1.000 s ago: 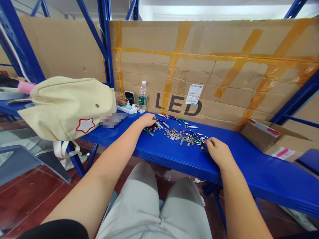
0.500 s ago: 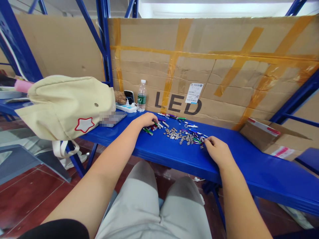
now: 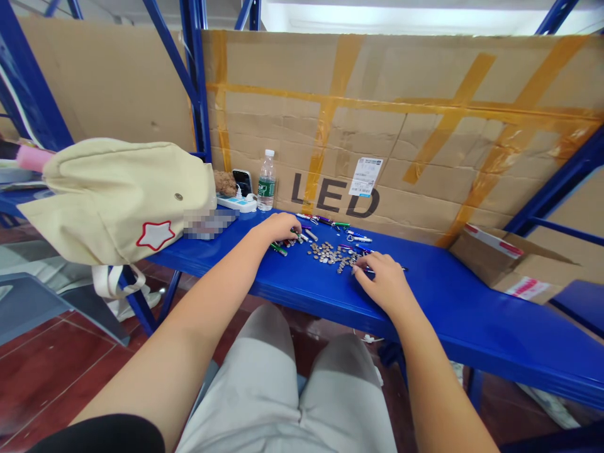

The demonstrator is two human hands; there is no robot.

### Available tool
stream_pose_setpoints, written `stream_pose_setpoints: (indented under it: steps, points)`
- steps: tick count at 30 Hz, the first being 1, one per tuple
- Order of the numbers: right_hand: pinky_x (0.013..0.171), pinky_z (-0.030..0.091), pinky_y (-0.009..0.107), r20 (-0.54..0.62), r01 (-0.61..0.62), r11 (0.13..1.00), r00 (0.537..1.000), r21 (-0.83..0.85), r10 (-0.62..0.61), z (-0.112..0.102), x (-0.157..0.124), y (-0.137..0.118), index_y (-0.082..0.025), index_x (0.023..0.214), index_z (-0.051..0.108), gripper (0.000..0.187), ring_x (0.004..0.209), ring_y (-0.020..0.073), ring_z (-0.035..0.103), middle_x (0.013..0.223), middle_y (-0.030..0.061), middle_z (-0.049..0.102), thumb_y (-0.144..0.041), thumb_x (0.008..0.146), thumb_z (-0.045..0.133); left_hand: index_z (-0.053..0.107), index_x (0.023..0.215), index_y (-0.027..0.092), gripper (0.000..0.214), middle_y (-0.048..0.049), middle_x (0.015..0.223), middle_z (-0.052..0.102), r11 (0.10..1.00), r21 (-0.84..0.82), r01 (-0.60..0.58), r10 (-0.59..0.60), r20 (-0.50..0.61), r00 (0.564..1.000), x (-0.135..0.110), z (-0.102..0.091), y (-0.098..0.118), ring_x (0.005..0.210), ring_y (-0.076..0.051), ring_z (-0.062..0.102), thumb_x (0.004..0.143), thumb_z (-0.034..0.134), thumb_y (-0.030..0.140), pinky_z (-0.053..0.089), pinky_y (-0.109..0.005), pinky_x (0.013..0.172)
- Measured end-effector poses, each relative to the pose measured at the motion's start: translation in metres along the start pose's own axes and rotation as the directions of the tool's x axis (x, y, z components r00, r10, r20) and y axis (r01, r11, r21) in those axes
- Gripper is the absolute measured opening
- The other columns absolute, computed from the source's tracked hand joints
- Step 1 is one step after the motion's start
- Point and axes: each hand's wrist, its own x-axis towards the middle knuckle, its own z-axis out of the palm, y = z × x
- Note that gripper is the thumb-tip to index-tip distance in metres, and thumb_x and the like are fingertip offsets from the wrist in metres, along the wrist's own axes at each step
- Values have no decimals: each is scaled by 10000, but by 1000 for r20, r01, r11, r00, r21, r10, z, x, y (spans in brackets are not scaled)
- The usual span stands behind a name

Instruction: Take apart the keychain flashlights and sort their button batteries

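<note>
My left hand (image 3: pixel 278 226) rests in a narrow curl on the smooth blue bench top (image 3: pixel 472 314), its fingers (image 3: pixel 291 231) touching a cluster of slim metal flashlights (image 3: pixel 286 244) in green, red and silver. I cannot tell whether it holds one. Further right lies a loose heap of flat, round button batteries (image 3: pixel 328 253), just beside my right hand (image 3: pixel 382 282). Its fingertips (image 3: pixel 357 269) form a narrow pinch at the heap's edge; what they hold, if anything, I cannot tell.

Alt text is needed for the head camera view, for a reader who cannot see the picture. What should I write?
A person's left hand rests on small coloured metal tubes, and the right hand sits beside a pile of button cells. All lie on a blue bench, in front of cardboard printed "LED".
</note>
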Motion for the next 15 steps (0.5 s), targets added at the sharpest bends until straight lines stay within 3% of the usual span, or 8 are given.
stream_pose_setpoints:
  steps: [5, 15]
  points:
    - [807, 392, 382, 11, 34, 999, 999, -27, -33, -1, 1, -7, -215, 846, 643, 182, 943, 266, 564, 944, 83, 673, -312, 881, 492, 720, 974, 253, 208, -14, 1035, 716, 1000, 4, 2, -2, -20, 1000, -1, -1, 3, 941, -176, 636, 806, 597, 259, 439, -244, 807]
    - [847, 379, 425, 72, 62, 994, 996, -86, -55, 19, 20, -59, -215, 991, 687, 225, 1062, 295, 517, 1121, 112, 634, -328, 888, 523, 718, 976, 224, 203, -49, 1024, 700, 999, -13, -46, 45, -75, 996, -1, -1, 4, 960, -197, 624, 824, 585, 240, 440, -260, 834]
